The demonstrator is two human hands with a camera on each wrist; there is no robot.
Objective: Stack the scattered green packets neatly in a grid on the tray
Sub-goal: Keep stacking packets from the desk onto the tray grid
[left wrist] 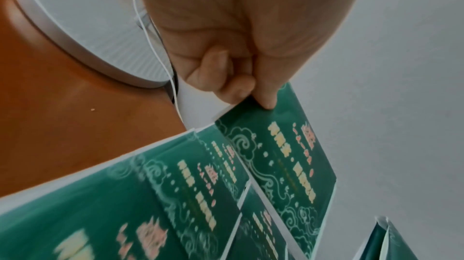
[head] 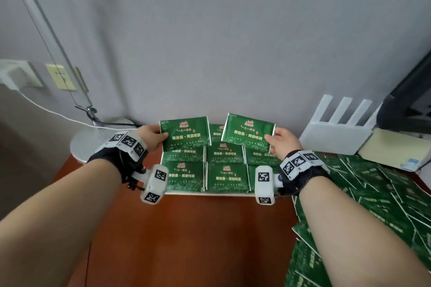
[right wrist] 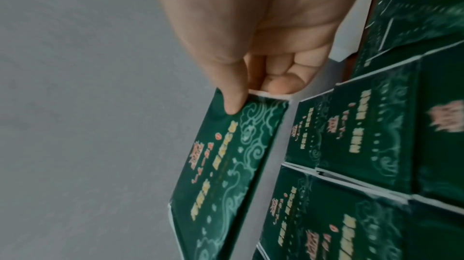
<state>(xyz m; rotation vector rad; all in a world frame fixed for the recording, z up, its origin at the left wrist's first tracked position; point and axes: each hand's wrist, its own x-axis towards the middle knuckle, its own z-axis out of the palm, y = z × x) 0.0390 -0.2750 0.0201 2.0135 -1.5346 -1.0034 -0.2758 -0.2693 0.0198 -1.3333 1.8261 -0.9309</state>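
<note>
Pinching one glossy green packet each, hands: left (head: 152, 135) on left packet (head: 185, 133), right (head: 282, 144) on right packet (head: 248, 132).

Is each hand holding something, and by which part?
Yes. The left hand pinches one green packet by its left edge; the right hand pinches another packet by its right edge.

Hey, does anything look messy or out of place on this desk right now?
Yes. A loose heap of green packets sprawls at mixed angles on the desk's right side, unlike the tidy grid on the tray. Each of the hands, left and right, pinches one packet tilted above the grid.
</note>
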